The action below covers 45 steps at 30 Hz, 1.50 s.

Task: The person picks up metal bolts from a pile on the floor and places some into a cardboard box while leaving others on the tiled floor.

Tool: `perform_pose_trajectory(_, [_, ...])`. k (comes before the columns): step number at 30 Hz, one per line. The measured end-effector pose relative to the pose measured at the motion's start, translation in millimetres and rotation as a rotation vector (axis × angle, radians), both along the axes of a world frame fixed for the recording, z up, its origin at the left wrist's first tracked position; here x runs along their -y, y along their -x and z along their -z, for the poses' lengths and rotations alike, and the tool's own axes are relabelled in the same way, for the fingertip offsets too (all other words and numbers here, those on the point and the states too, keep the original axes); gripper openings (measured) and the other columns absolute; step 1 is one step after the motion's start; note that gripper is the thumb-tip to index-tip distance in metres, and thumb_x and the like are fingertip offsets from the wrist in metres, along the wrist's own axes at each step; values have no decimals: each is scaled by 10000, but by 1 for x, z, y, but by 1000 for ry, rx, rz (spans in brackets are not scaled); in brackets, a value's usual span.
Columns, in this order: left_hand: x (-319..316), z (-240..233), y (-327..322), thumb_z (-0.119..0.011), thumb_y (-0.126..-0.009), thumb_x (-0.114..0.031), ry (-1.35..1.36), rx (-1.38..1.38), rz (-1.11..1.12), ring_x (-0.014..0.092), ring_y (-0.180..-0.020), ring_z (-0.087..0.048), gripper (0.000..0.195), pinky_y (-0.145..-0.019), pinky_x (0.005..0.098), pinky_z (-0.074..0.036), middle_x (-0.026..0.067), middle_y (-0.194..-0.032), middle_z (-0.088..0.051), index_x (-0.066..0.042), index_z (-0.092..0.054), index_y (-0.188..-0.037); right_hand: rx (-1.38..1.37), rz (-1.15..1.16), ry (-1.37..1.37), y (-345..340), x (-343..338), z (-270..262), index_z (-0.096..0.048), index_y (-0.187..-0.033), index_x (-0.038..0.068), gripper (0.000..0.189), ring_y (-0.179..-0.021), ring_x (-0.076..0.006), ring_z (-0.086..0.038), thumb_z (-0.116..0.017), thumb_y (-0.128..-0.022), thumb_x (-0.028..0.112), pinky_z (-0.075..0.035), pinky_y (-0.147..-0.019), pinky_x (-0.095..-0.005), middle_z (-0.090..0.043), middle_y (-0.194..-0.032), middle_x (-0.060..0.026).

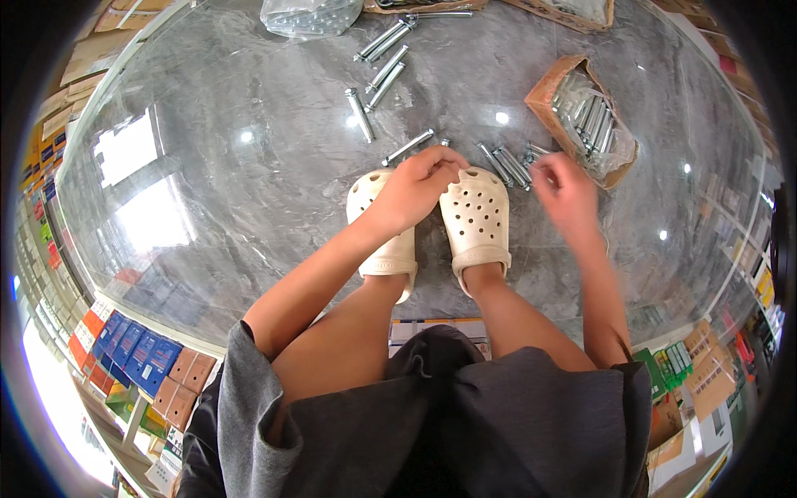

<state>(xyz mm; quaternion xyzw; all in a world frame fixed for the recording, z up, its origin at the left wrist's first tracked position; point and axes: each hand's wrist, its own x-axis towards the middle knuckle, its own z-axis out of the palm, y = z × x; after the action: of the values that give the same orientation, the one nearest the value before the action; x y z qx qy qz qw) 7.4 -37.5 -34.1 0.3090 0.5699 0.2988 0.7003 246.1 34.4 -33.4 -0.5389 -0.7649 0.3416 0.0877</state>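
Note:
My left hand hovers over the gap between my clogs, its fingers curled. The end of a metal anchor bolt shows just past those fingertips; whether they touch it cannot be told. Blurred by motion, my right hand has its fingers bent beside the near side of an open cardboard box. Inside that box, several sleeve anchor bolts lie in a clear plastic bag. A small group of bolts rests on the floor between my hands. Another bolt lies beyond my left hand.
Further bolts are scattered on the glossy grey floor. A clear bag of metal parts and another open carton stand at the far side. My cream clogs are close in. Shelves with boxes line the sides.

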Motion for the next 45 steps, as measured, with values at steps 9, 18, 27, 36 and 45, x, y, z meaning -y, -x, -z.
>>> perform_pose_trajectory(9, [5, 0, -2, -422, -882, -91, -6, -22, 10, 78, -771, -473, 207, -720, 219, -412, -4, -850, -532, -37, -570, -1018, 375, -165, -78, 16, 19, 35, -564, -967, 67, 328, -773, -247, -615, -680, -732, 265, -506, -614, -361, -570, -976, -83])
perform_pose_trajectory(18, [4, 0, -8, -446, -876, -100, 12, -31, 43, 81, -753, -475, 199, -711, 223, -417, 0, -834, -544, -38, -573, -1016, 403, -224, 81, 9, 8, 43, -561, -821, 61, 287, -714, -241, -615, -697, -720, 292, -489, -582, -359, -596, -876, -69])
perform_pose_trajectory(27, [3, -7, -13, -523, -884, -129, -200, -218, 23, 81, -756, -485, 186, -684, 235, -426, 21, -839, -533, -28, -556, -1036, 27, -201, -91, 27, 4, -6, -566, -803, 52, 175, -684, -235, -595, -652, -767, 200, -467, -561, -340, -567, -813, -54])
perform_pose_trajectory(36, [-9, -19, -10, -525, -911, -168, -51, 23, -72, 103, -688, -536, 217, -648, 243, -450, 37, -761, -561, 12, -530, -1033, -126, -161, 211, 60, 15, -50, -555, -861, 29, 150, -616, -213, -554, -586, -828, 171, -435, -544, -317, -568, -745, -87])
perform_pose_trajectory(45, [-12, -26, 2, -429, -954, -174, 109, 381, -177, 88, -636, -486, 248, -609, 233, -454, 14, -716, -512, 29, -560, -1009, -473, 132, 417, 34, 20, -49, -555, -908, 3, 130, -610, -127, -527, -511, -896, 124, -417, -565, -256, -581, -752, -67])
